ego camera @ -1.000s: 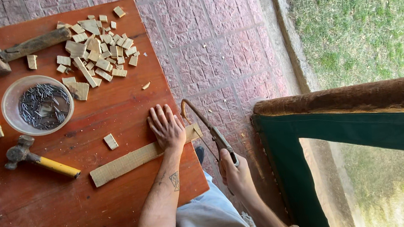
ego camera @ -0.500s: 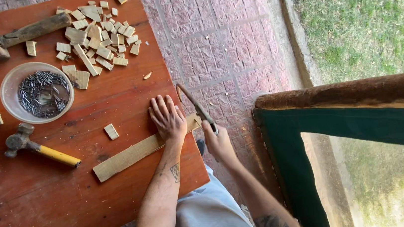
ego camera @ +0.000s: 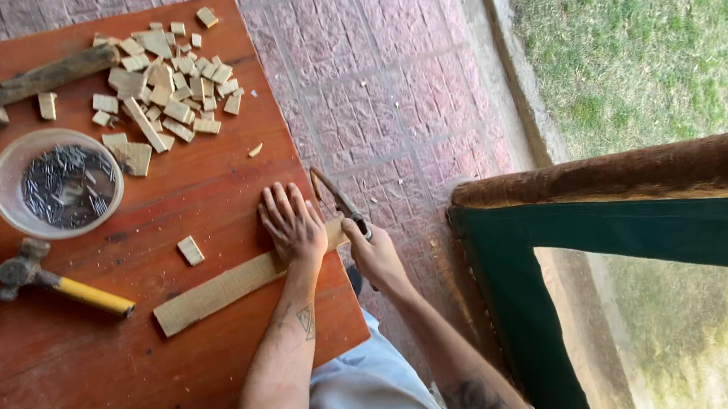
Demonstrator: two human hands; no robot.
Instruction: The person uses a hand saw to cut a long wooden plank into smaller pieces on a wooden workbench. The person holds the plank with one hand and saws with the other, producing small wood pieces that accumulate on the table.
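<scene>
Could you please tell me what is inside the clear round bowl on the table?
The bowl holds a heap of dark metal nails. Whatever lies beneath the heap is covered.

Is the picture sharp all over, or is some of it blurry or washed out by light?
In the head view, the red table, nails in the bowl and left hand are sharp under soft, even daylight with faint shadows; the saw in the right hand looks slightly smeared; the lower right corner is pale and washed out.
</scene>
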